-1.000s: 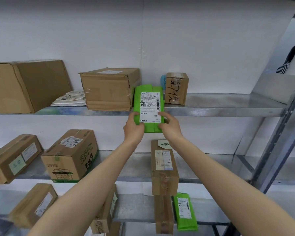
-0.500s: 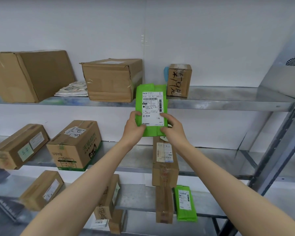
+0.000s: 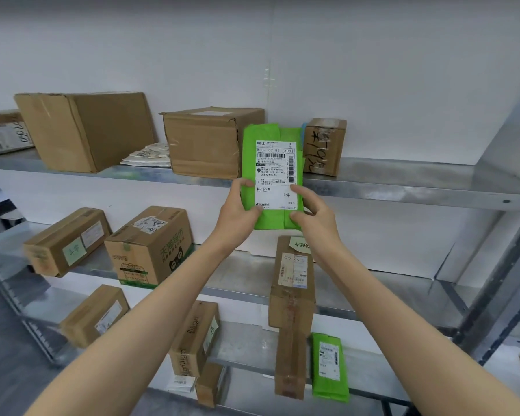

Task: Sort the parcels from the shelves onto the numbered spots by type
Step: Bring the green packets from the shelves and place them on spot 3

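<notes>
While holding the green parcel [image 3: 272, 175] upright just in front of the top shelf [image 3: 403, 181], keep the grip low and even: left hand [image 3: 237, 211] on the lower left edge, right hand [image 3: 315, 217] on the lower right, fingers [image 3: 300, 192] curled round both edges and pinching the soft wrap. Read the white label [image 3: 275, 193] before choosing a numbered spot; none in view. Avoid squeezing hard: probably a pliable plastic mailer folded over flat contents, smooth, lightly creased, likely to sag from one corner. Support from beneath when turning away, clear of the small taped carton [image 3: 324, 145] just right and the dented carton [image 3: 207, 142] just left. Same colour and wrap as the green bag [image 3: 329, 366] on the lowest shelf.
</notes>
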